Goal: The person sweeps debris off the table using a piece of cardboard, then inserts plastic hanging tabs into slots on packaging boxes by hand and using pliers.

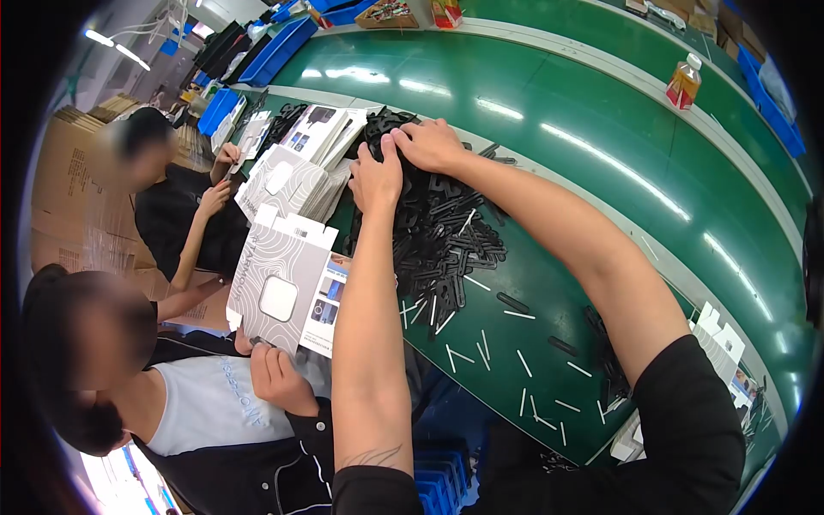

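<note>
Both of my arms reach out to a heap of black plastic parts [429, 223] on the green table. My left hand [376, 178] rests at the heap's left edge, beside stacked printed white cartons [296, 184]. Its fingers point up toward the heap. Just right of it, my right hand [427, 146] lies over the top of the heap, its fingers bent down among the black parts. The two hands nearly touch at the fingertips. Whatever the fingertips hold, if anything, is hidden.
White sticks [524, 362] lie scattered on the near table [481, 403]. At left, one person holds a flat printed carton [279, 287]; another sits behind, hands near the cartons. A bottle [684, 81] and blue bins [279, 51] stand farther off.
</note>
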A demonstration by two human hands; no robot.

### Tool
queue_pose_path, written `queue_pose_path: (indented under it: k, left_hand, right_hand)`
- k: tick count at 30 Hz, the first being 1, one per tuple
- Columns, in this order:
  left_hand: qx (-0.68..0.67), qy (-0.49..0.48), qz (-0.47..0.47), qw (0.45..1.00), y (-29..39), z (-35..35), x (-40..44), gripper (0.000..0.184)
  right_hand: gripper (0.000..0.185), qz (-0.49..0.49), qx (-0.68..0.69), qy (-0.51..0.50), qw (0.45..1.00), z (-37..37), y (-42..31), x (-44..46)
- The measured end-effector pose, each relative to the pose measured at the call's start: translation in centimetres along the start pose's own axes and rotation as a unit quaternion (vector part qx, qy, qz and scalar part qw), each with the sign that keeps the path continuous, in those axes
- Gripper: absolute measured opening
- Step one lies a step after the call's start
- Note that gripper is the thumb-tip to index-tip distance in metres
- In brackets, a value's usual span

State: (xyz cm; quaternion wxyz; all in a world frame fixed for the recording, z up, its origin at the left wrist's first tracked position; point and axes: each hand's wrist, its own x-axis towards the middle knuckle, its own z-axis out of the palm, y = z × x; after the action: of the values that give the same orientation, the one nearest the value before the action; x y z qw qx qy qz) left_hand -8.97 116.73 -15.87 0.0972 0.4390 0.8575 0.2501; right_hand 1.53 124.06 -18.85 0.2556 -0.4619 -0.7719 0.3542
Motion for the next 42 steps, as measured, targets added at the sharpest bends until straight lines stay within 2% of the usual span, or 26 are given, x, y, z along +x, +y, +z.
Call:
queue_pose_path:
  k: [6,11,16,20,25,31,33,35,40,42]
  left_hand:
    - [-0.002,0.007,-0.001,1.000,0.1,0.1,-0.4,0.076]
    - [-0.106,0.029,0.012,0.994,-0.2,0.8,0.6,0.066]
    - [-0.191,0.089,0.021,0.977,-0.4,1.1,0.4,0.055]
    - [-0.330,0.086,0.016,0.940,0.6,0.7,-0.5,0.046]
    - [-0.385,0.082,0.025,0.919,1.9,0.1,-1.5,0.041]
    - [-0.423,0.118,0.063,0.896,4.0,-1.0,-2.8,0.036]
    - [-0.415,0.116,0.060,0.900,5.3,-1.6,-3.5,0.035]
    - [-0.459,0.090,0.105,0.878,6.2,-1.7,-4.8,0.032]
    - [-0.517,0.060,0.128,0.844,9.4,-1.8,-11.9,0.029]
    - [-0.508,0.027,0.151,0.848,10.0,-1.5,-15.9,0.028]
  right_hand:
    - [0.058,-0.028,0.002,0.016,0.999,1.3,1.5,1.1]
    - [0.054,0.020,0.138,0.052,0.989,0.3,-1.1,-0.8]
    - [0.047,0.005,0.151,0.090,0.984,1.3,-1.0,-0.3]
    - [0.041,-0.023,0.304,0.118,0.945,2.1,-1.0,-0.3]
    - [0.031,0.015,0.394,0.063,0.917,0.7,-1.3,-0.9]
    - [0.022,-0.026,0.497,0.079,0.864,-1.2,-2.6,-1.8]
    - [0.021,-0.034,0.511,0.099,0.853,-2.7,-3.4,-2.9]
    - [0.018,-0.039,0.522,0.119,0.844,-4.4,-3.5,-4.7]
    - [0.020,-0.013,0.499,0.121,0.858,-9.8,-3.9,-13.0]
    - [0.021,0.010,0.497,0.126,0.859,-11.2,-3.1,-17.0]
